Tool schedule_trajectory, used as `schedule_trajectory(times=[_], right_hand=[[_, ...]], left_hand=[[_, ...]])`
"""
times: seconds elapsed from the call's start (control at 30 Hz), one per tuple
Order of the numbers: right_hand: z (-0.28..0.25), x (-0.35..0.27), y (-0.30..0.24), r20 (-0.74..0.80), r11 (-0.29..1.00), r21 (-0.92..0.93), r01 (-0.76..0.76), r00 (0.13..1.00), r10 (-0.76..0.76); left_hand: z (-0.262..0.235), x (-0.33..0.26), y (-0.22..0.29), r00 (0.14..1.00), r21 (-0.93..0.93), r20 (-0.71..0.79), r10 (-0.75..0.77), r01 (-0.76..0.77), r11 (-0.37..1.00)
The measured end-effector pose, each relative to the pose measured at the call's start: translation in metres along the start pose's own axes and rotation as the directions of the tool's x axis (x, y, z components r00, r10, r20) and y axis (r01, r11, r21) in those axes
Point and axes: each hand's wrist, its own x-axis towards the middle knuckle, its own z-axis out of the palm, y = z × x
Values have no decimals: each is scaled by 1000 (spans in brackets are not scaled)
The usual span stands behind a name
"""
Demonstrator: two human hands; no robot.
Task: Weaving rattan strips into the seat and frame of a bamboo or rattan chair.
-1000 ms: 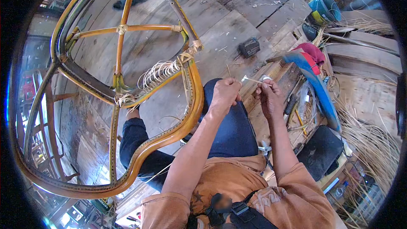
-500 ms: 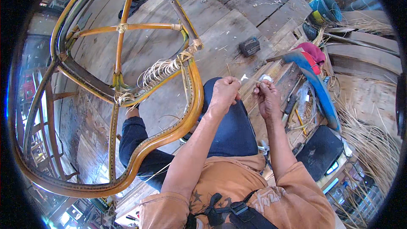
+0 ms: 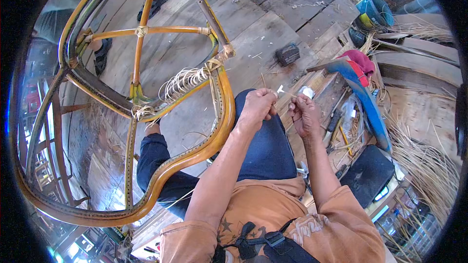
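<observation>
Both my hands are raised above my thigh, fingers pinched, a short gap apart. My left hand point(image 3: 261, 106) is closed near a small white T-shaped piece point(image 3: 280, 89); whether the fingers hold it, I cannot make out. Thumb and fingers of my right hand point(image 3: 306, 115) pinch a thin pale strip point(image 3: 289, 94) pointing toward the left hand. Just beyond the right fingertips lies a white rounded thing point(image 3: 306, 91). To the left stands a curved rattan chair frame point(image 3: 224, 109), with loose pale cane loops point(image 3: 183, 82) wound along one rail; neither hand touches it.
A wooden bench point(image 3: 324, 87) with a blue edge point(image 3: 360, 80) holds tools and a black flat case point(image 3: 369, 173) at my right. Cane bundles point(image 3: 424, 165) lie farther right. A dark block point(image 3: 287, 54) and a teal bucket point(image 3: 374, 9) stand ahead. Another person's sandalled foot point(image 3: 160, 2) is behind the frame.
The other person's second foot and leg have come into view at the upper left. My right hand has shifted slightly left, and the thin strip at its fingers shows more clearly.
</observation>
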Motion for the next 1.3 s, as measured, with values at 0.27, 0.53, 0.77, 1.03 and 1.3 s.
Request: schedule_trajectory(times=[0.27, 0.53, 0.77, 1.03, 1.3], right_hand=[[-45, 7, -32, -226, 879, -442, 180, 926, -303], [-65, 20, -36, 35, 107, -988, 108, 844, -536], [-125, 2, -64, 36, 146, -978, 152, 803, -595], [-106, -20, -46, -101, 296, -954, 46, 881, -462], [-91, -16, -39, -67, 166, -986, 11, 888, -455]], left_hand=[[-48, -86, 50, 989, 187, 42, 142, -148, 971], [-201, -112, 114, 861, 943, -252, 442, 321, -87], [-266, -23, 39, 933, 955, -164, 319, 231, -186], [-311, 4, 3, 941, 959, -198, 274, 243, -143], [-313, 10, 9, 955, 947, -269, 121, 286, -146]])
